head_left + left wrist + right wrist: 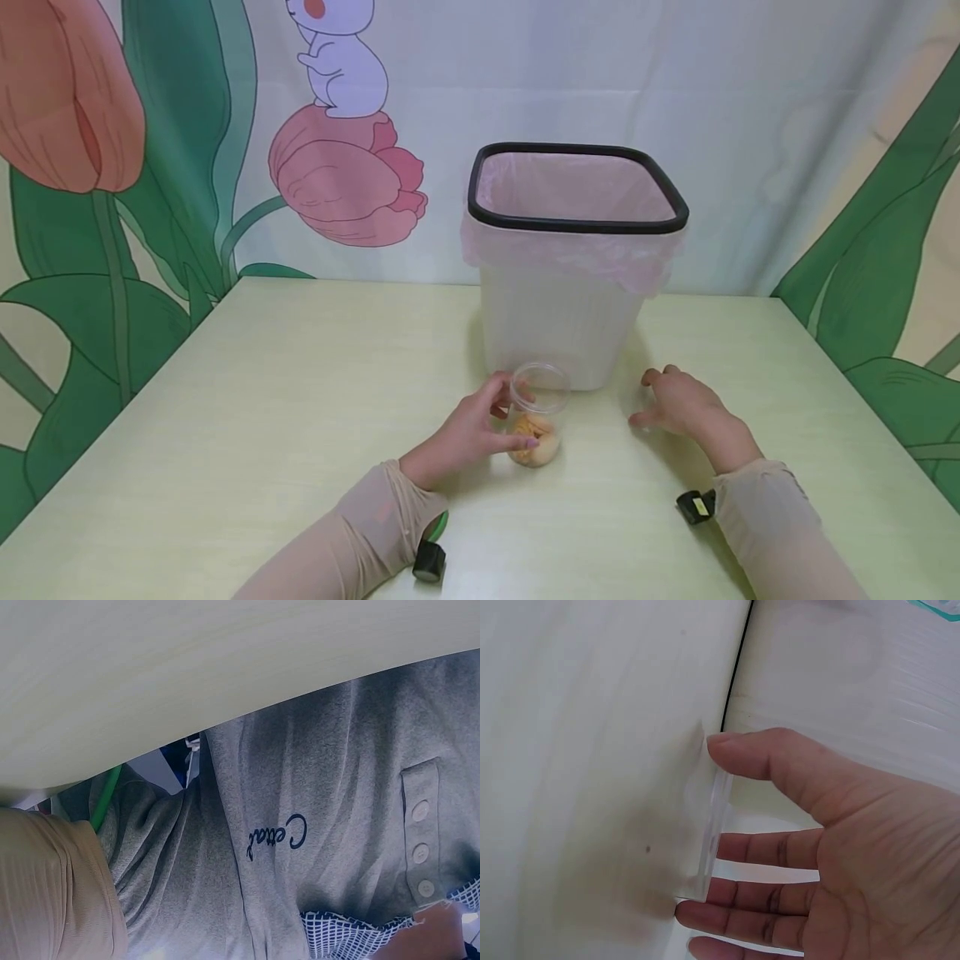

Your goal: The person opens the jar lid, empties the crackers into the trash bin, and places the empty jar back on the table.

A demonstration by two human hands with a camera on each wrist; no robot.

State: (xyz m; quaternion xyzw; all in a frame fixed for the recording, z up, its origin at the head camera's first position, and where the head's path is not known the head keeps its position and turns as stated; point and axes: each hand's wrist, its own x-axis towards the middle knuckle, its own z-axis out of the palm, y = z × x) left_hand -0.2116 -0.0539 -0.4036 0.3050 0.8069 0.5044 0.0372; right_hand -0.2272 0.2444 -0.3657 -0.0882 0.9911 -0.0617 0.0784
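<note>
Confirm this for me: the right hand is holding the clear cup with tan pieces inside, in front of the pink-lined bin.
Wrong hand. The head view shows the left hand, not the right hand, holding the clear cup with tan pieces inside, in front of the pink-lined bin.

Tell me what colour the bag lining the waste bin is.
The bin liner is pale pink; the head view shows it best.
</note>
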